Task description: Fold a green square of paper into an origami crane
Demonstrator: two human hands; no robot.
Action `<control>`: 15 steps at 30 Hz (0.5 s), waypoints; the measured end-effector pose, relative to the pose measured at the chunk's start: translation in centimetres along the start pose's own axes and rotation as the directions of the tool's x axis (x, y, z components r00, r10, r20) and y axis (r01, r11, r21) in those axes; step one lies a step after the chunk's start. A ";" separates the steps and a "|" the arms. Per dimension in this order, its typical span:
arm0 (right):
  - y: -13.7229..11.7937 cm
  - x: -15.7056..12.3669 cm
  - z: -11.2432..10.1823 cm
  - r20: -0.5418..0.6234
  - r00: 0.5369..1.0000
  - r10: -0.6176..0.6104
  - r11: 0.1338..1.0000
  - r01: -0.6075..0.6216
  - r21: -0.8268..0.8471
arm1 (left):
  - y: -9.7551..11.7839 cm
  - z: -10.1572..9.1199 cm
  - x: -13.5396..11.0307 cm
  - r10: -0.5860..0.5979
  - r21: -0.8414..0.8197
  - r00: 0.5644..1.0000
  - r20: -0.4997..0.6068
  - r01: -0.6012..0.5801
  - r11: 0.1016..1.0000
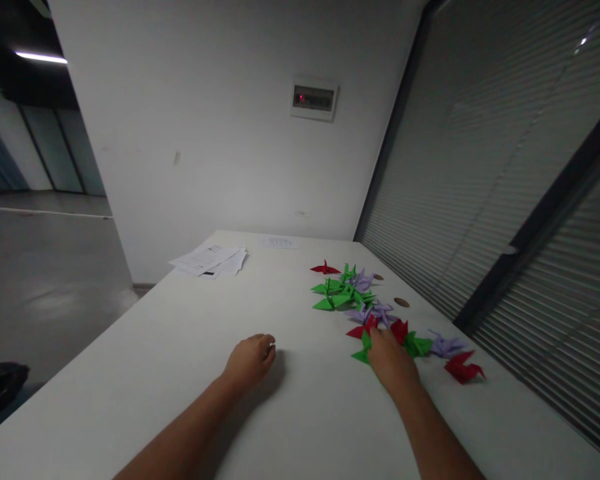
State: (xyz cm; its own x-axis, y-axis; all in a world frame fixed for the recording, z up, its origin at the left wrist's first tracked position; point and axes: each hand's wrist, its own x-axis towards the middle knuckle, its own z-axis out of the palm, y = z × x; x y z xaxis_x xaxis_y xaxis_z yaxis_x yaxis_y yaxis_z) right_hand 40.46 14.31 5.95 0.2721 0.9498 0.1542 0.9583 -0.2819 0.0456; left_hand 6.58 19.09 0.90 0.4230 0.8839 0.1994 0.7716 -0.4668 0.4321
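Folded paper cranes in red, green and purple lie in a loose cluster on the right half of a white table (180, 373). My right hand (394, 363) reaches into the near part of the cluster. Its fingers are drawn together at a red crane (364, 328) and a green crane (364, 351); the fingertips are partly hidden, so which crane they pinch is unclear. Right of that hand are another green crane (418, 345), a purple crane (447, 345) and a red crane (464, 368). My left hand (250, 361) hovers low over the table, fingers curled, nothing visible in them.
Printed sheets of paper (213, 259) lie at the far left, with another sheet (279, 243) by the wall. Two round brown spots (401, 303) mark the tabletop near the blinds (480, 200) along its right side. A dark bag-like object (3, 387) is at lower left.
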 end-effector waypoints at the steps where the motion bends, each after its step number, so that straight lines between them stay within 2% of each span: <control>1: 0.1 0.1 0.3 0.005 1.000 -0.003 1.000 0.003 -0.006 | 0.1 0.1 -0.1 0.008 0.002 1.000 0.011 -0.008 1.000; 9: 0.9 0.8 1.2 -0.033 0.994 0.106 0.994 -0.106 0.005 | 0.1 0.3 -0.1 0.015 -0.023 0.999 0.030 -0.015 1.000; 13: 1.8 1.1 1.2 -0.034 0.999 0.042 0.996 -0.039 0.079 | 0.1 0.4 -0.2 0.028 -0.032 0.999 0.037 -0.027 0.999; 15: 1.6 1.0 0.6 -0.037 0.999 -0.021 0.985 0.027 0.168 | 0.1 0.5 -0.2 0.044 -0.058 0.999 0.027 -0.042 0.997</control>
State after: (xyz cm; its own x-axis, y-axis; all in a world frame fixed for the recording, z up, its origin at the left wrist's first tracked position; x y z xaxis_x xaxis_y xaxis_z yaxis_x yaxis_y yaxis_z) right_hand 42.38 14.92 5.54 0.2487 0.9499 0.1894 0.9662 -0.2297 -0.1169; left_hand 6.82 18.86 0.46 0.4690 0.8616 0.1939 0.7245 -0.5009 0.4735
